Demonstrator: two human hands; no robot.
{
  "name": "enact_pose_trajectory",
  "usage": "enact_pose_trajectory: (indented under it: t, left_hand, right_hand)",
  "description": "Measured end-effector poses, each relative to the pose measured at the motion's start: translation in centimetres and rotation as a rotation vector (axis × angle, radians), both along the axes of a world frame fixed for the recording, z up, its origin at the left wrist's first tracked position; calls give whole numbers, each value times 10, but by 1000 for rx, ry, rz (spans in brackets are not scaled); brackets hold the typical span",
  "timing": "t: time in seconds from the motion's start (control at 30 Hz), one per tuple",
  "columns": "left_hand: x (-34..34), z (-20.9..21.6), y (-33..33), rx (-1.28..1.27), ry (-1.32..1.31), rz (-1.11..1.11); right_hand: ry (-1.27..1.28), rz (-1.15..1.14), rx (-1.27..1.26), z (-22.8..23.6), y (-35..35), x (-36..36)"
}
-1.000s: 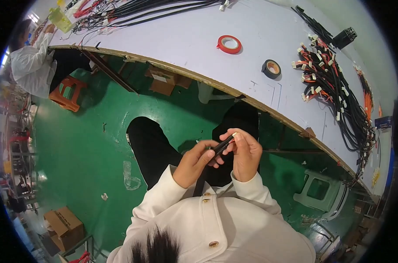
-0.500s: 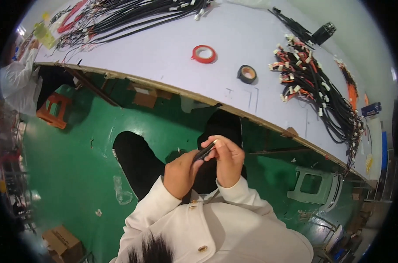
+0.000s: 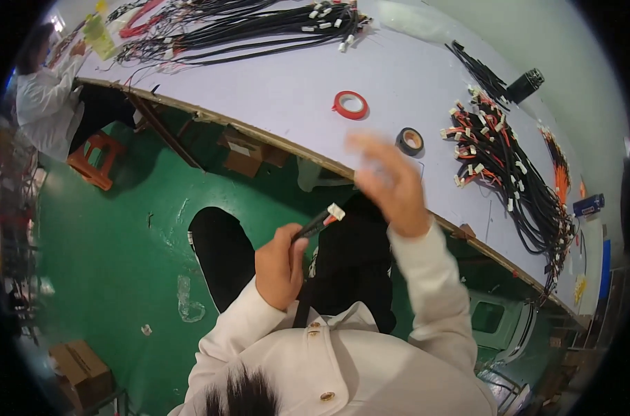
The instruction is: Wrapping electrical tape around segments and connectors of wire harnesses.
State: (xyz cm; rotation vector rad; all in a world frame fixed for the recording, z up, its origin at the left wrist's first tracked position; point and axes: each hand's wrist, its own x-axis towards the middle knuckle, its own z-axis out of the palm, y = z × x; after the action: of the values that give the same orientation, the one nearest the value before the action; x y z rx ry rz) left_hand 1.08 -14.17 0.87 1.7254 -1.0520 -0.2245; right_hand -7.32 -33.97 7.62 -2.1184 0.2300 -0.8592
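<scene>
My left hand (image 3: pixel 279 270) is closed round a black-sleeved cable (image 3: pixel 311 227) above my lap. A white plug connector (image 3: pixel 336 211) with short red wires sticks out of its upper end. Away from it, my right hand (image 3: pixel 396 187) is raised over the table's front edge, blurred by motion, its thumb and fingers apart and nothing visible in them. Just beyond that hand lies a roll of black tape (image 3: pixel 410 141). A roll of red tape (image 3: pixel 350 105) rests farther back to the left.
On the white table (image 3: pixel 273 97), a bundle of black cables with white connectors (image 3: pixel 499 152) lies at right, with another bundle (image 3: pixel 259 35) at far left. A black cylinder (image 3: pixel 525 86) lies at the back right. A person (image 3: pixel 48 104) sits at left; a stool (image 3: pixel 495 319) stands at right.
My right hand has let go of the cable and moved up and right to the table edge. The left hand keeps the cable, now with its white connector exposed. The view has shifted slightly.
</scene>
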Motion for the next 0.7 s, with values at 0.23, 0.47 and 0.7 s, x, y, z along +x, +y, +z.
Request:
enact_pose_trajectory:
  t: [0.23,0.47,0.7]
  left_hand:
    - [13,9,2,-96,84,66]
    - [17,16,15,-96,211,61]
    - [-4,22,23,-81,316,-214]
  right_hand:
    - [505,-81,-475,-18,-95,79]
    - [93,32,105,9,-9,14]
    - [50,309,1132,-73,75,-16]
